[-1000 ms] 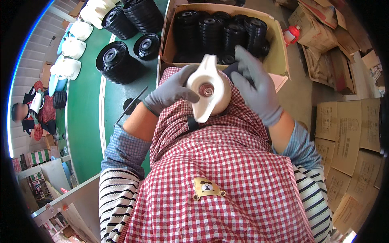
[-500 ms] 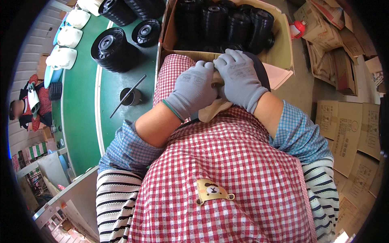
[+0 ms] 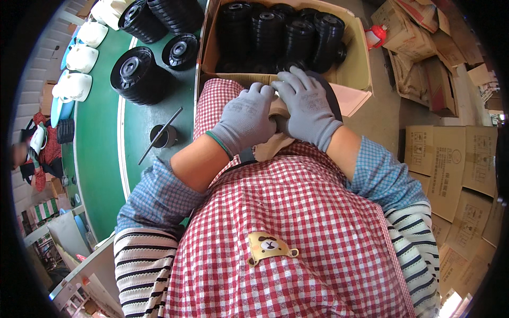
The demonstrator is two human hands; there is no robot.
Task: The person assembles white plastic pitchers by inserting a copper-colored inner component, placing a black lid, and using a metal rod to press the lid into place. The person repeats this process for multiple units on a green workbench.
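Note:
Both my hands wear grey knit gloves and meet over my lap, at the near side of the carton. My left hand [image 3: 246, 116] has its fingers curled round one side of a tan strip [image 3: 271, 147], curved and perhaps paper or tape. On the other side, my right hand [image 3: 307, 108] grips the same piece, its fingers bent over the top. A loose end of the strip hangs below the hands onto my red checked apron [image 3: 297, 212]. Most of the piece is hidden behind the gloves, so its full shape cannot be made out.
An open carton [image 3: 358, 58] ahead holds several stacks of black round plastic parts [image 3: 265, 32]. On the green table [image 3: 95, 153] at left stand more black stacks [image 3: 135, 77] and a black cup [image 3: 163, 137] with a rod across it. Cardboard boxes [image 3: 450, 169] line the right; a person [image 3: 45, 143] is far left.
The surroundings have shifted a little left and the carton slightly down in the picture. Both hands stay on the tan strip, and more of it shows between them.

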